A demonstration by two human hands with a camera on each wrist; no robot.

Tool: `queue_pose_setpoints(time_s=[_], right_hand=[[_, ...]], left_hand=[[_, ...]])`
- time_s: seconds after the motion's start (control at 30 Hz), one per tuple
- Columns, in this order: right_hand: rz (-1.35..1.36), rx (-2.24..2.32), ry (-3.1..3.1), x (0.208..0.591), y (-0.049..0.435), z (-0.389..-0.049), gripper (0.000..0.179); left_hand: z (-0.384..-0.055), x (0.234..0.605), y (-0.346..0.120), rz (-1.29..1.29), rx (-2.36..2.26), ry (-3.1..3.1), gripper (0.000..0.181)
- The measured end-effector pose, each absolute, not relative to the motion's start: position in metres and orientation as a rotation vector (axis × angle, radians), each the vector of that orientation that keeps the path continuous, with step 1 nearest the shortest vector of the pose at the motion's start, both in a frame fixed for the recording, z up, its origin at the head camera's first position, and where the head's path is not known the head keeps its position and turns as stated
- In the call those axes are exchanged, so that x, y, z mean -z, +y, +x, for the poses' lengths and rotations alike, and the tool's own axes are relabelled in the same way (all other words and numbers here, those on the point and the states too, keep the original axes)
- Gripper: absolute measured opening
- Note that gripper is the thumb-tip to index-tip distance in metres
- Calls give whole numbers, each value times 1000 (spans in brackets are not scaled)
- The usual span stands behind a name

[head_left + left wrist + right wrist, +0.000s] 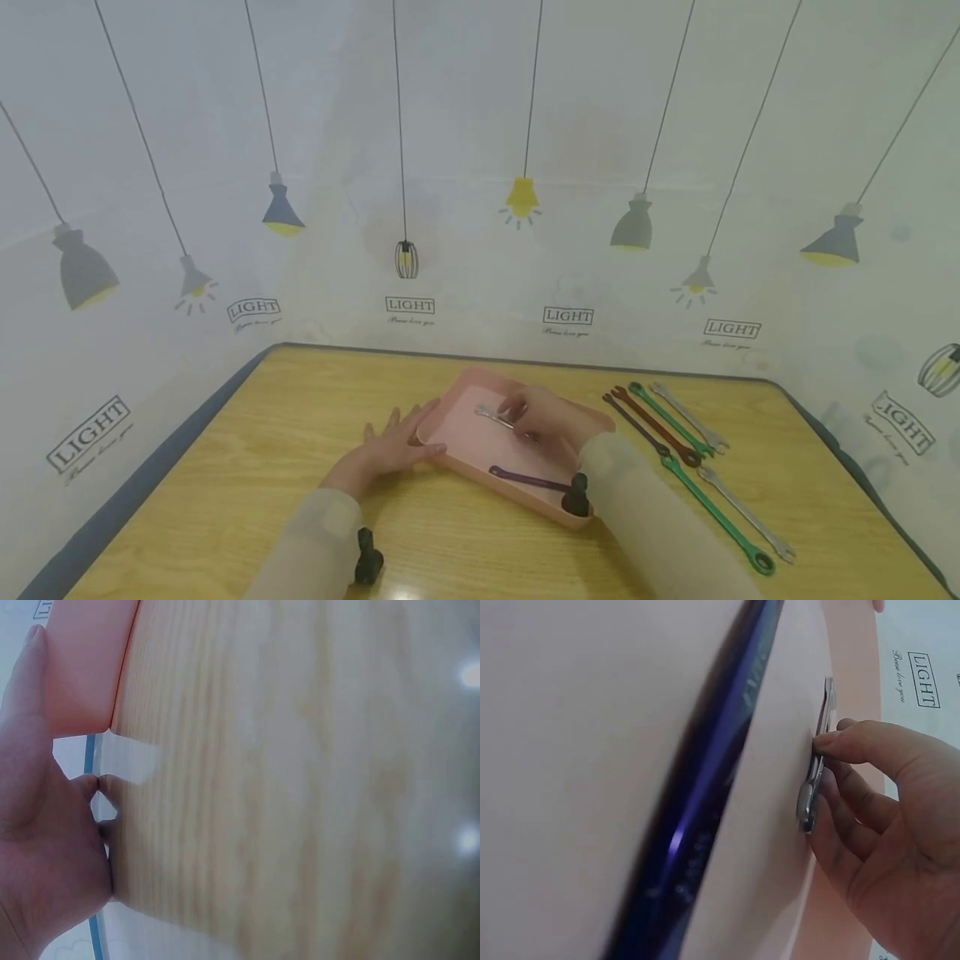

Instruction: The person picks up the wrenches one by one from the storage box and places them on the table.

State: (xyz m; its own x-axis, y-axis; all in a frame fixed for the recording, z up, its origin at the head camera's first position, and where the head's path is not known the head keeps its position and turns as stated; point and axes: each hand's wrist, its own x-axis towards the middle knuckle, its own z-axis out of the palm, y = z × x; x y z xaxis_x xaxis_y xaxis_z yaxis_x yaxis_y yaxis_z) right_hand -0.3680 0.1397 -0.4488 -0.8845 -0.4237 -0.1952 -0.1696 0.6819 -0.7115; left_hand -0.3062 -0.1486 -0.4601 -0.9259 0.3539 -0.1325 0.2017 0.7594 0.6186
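A pink tray (468, 472) stands on the wooden table, turned at an angle. Inside it, my right hand (551, 415) pinches a silver wrench (489, 414) between thumb and fingers, low over the tray floor. The right wrist view shows the same silver wrench (808, 799) at the fingertips. Nearer the tray's front wall lies a purple-blue wrench (528, 477), large and close in the right wrist view. My left hand (390, 448) rests at the tray's left end with its fingers spread, the thumb against the tray's outer wall.
Right of the tray, several wrenches lie on the table: a dark purple one (633, 423), a reddish-brown one (656, 423), green ones (716, 512) and silver ones (746, 510). A cloth wall printed with lamps (480, 275) rises behind the table's far edge.
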Motion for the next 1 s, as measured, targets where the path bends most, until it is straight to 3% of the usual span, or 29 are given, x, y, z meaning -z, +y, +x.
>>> queue_pose_setpoints(time_s=[0.47, 0.7, 1.0], right_hand=[[-434, 1019, 2496, 445, 146, -370, 29], [-464, 1014, 2468, 440, 149, -370, 39], [-418, 1022, 2466, 431, 154, -364, 37]], left_hand=[[-312, 462, -150, 452, -899, 2715, 80], [-313, 468, -151, 440, -903, 2722, 80], [-311, 465, -149, 442, -906, 2715, 79]])
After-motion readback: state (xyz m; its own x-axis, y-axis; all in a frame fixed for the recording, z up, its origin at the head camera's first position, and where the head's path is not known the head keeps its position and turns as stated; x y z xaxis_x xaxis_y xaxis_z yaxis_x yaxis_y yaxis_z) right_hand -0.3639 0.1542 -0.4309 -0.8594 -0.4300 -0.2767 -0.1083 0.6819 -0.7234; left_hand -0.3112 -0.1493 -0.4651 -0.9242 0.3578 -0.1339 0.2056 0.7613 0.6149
